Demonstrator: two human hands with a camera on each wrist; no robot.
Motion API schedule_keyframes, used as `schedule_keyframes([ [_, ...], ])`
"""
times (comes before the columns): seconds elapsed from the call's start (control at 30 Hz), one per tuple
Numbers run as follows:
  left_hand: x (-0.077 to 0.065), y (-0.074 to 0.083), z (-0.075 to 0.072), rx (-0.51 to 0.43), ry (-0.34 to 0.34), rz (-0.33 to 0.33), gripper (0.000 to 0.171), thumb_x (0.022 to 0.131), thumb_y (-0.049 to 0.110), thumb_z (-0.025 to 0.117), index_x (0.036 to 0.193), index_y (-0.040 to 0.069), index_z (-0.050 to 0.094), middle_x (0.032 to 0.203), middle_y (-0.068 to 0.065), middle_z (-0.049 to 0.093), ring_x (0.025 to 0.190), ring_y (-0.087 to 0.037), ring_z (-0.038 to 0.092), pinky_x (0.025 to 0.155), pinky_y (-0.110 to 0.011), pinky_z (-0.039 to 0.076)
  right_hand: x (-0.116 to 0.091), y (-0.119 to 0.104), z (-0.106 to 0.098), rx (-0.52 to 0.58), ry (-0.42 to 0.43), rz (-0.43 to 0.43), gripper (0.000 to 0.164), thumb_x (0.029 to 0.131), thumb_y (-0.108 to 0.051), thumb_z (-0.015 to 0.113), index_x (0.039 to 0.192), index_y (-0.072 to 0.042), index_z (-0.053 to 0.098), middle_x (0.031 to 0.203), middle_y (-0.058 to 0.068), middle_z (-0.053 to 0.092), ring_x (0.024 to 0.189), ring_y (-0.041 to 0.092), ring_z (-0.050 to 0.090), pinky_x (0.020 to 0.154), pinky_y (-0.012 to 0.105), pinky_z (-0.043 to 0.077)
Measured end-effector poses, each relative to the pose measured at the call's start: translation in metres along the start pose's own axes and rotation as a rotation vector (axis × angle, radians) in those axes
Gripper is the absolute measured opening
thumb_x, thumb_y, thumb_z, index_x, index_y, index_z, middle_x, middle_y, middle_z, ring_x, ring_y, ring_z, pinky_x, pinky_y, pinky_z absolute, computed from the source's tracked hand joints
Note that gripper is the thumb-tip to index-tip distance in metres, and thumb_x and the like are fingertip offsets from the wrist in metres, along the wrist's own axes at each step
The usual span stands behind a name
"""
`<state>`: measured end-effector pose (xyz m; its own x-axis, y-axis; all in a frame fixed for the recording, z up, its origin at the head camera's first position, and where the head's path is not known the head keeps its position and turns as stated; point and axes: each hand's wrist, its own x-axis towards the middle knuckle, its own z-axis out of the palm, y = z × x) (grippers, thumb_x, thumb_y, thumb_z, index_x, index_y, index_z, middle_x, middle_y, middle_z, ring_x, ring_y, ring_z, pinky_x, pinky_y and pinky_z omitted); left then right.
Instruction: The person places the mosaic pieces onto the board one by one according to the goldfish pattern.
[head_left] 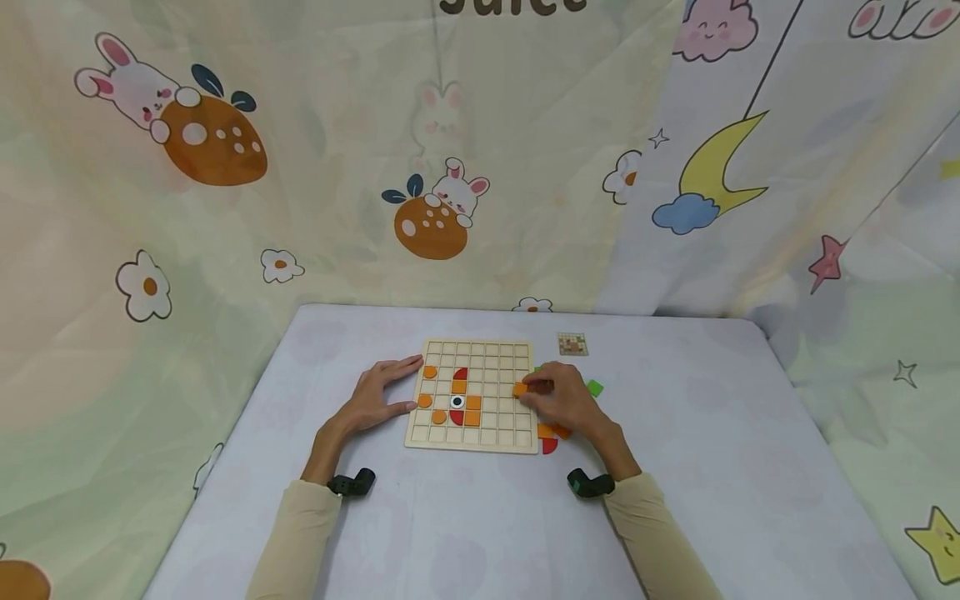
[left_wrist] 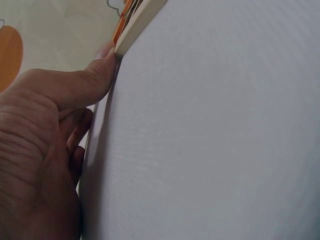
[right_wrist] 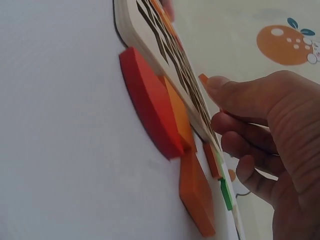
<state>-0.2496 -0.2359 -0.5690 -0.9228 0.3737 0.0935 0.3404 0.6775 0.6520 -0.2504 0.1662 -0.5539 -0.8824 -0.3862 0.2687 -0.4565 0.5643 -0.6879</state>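
Partly hidden, an orange tile (head_left: 519,390) sits pinched in right fingers (head_left: 542,374); left fingers (head_left: 400,366) spread against the board (head_left: 504,433).

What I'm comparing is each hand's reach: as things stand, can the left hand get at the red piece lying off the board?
Probably not without reaching across: the left hand touches the left edge of the board, which lies between it and the red piece by the right edge.
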Motion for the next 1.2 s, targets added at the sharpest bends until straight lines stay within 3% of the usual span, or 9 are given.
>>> schedule_keyframes([
  [0.33, 0.001, 0.0, -0.001, 0.0, -0.008, -0.01, 0.082, 0.093, 0.032, 0.087, 0.165, 0.015, 0.05, 0.175, -0.006, 0.045, 0.155, -0.042, 0.041, 0.124, -0.069, 0.023, 0.011, -0.011, 0.014, 0.013, -0.016, -0.021, 0.022, 0.089, -0.014, 0.09, 0.109, -0.007, 0.086, 0.099, 0.003, 0.08, 0.088, 0.014, 0.065, 0.082, 0.031, 0.054],
  [0.53, 0.0, 0.0, -0.001, -0.003, -0.008, -0.008, 0.082, 0.092, 0.031, 0.088, 0.164, 0.017, 0.051, 0.174, -0.006, 0.046, 0.154, -0.041, 0.042, 0.124, -0.068, 0.024, 0.018, -0.021, 0.023, 0.065, -0.054, 0.055, 0.024, 0.092, -0.014, 0.088, 0.113, -0.005, 0.085, 0.105, 0.006, 0.08, 0.091, 0.014, 0.067, 0.086, 0.031, 0.058],
  [0.67, 0.001, 0.0, -0.001, -0.002, -0.009, -0.008, 0.082, 0.093, 0.032, 0.087, 0.165, 0.017, 0.051, 0.175, -0.005, 0.045, 0.154, -0.041, 0.042, 0.123, -0.067, 0.024, 0.022, -0.026, 0.028, 0.071, -0.068, 0.091, 0.024, 0.093, -0.014, 0.087, 0.115, -0.004, 0.085, 0.104, 0.005, 0.08, 0.088, 0.013, 0.068, 0.084, 0.029, 0.061],
  [0.93, 0.001, -0.001, 0.0, 0.002, -0.001, -0.008, 0.082, 0.093, 0.032, 0.087, 0.165, 0.018, 0.05, 0.175, -0.005, 0.045, 0.154, -0.041, 0.042, 0.123, -0.068, 0.024, 0.032, -0.032, 0.039, 0.059, -0.051, 0.052, 0.024, 0.092, -0.012, 0.088, 0.114, -0.001, 0.085, 0.097, 0.005, 0.079, 0.083, 0.013, 0.065, 0.077, 0.025, 0.058],
  [1.2, 0.0, 0.0, 0.001, -0.006, -0.007, -0.02, 0.083, 0.092, 0.029, 0.087, 0.165, 0.018, 0.05, 0.176, -0.005, 0.044, 0.155, -0.04, 0.04, 0.124, -0.067, 0.023, 0.036, -0.036, 0.048, 0.056, -0.089, 0.06, 0.026, 0.094, -0.013, 0.087, 0.116, 0.0, 0.084, 0.093, 0.003, 0.076, 0.082, 0.012, 0.062, 0.074, 0.023, 0.054],
])
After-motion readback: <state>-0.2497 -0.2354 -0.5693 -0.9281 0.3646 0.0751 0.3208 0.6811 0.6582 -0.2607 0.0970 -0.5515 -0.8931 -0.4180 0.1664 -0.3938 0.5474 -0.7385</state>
